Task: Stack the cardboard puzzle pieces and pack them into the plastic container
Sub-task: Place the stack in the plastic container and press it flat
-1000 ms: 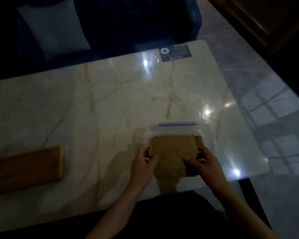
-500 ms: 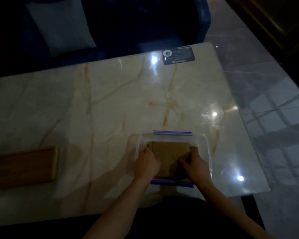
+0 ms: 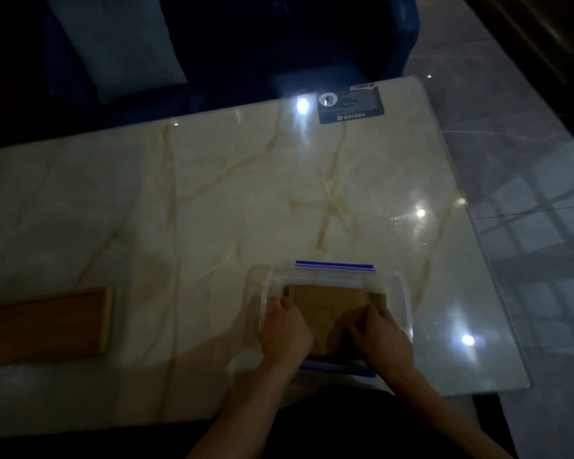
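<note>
Dim light, view blurred; readings are approximate. We take the plastic container (image 3: pixel 406 293) as our landmark. It sits on the marble table (image 3: pixel 212 210) at the near edge, directly in front of us, with a blue clip on its far side and another on its near side.

The cardboard puzzle pieces (image 3: pixel 328 301) lie inside the container, flat and layered as a stack on its floor. We cannot count the pieces, nor tell whether their edges are flush.

Our left hand (image 3: pixel 284 329) is inside the container at its left wall, fingers curled over the left edge of the stack. Our right hand (image 3: pixel 381 339) is inside at the near right, fingers pressed on top of the stack. Both hands touch the cardboard. We judge this as pressing and seating the stack rather than a lifting grasp, but the blur leaves that uncertain.

Well to the left of the container lies a wooden tray (image 3: pixel 52 326), which appears to hold no pieces. Far beyond the container, at the table's far edge, lies a dark card (image 3: pixel 352 104).

Progress, as judged: stacking done, stack in the container. Remaining: settle it flat and withdraw both hands. No lid is visible.
</note>
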`<state>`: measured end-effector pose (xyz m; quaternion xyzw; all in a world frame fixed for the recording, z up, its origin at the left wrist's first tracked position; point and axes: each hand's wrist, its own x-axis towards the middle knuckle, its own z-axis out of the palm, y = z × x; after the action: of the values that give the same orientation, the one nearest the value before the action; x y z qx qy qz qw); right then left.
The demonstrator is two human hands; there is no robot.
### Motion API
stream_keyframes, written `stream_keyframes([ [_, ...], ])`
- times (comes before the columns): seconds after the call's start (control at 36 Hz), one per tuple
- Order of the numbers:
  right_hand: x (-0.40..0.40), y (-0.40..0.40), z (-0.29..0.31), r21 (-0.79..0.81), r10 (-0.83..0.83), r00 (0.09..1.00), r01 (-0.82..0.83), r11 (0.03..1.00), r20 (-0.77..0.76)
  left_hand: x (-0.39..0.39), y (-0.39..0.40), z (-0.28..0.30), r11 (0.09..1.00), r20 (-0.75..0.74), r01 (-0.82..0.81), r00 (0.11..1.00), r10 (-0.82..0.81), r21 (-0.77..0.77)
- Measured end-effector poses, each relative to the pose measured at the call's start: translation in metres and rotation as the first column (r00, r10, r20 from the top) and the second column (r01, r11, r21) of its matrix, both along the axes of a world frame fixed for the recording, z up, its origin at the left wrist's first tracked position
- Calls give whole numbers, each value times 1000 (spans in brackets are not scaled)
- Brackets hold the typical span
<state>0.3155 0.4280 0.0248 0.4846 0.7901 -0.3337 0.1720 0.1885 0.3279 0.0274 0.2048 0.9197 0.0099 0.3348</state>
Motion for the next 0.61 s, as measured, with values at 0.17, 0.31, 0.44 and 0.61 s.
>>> stream_keyframes([
  [0.17,1,5,2,-116,-110,993,105,988,-45,3,2,0,993,99,-113,989,111,15],
  [0.31,2,11,4,-304,-364,907,292,907,-214,3,3,1,941,286,-290,929,234,173],
  [0.44,1,6,-1,-463,-494,846,362,809,-203,-3,-1,1,868,392,-406,876,281,286],
  [0.61,-4,-2,-6,-372,-446,886,376,849,-124,-6,-6,2,860,480,-428,837,261,278],
])
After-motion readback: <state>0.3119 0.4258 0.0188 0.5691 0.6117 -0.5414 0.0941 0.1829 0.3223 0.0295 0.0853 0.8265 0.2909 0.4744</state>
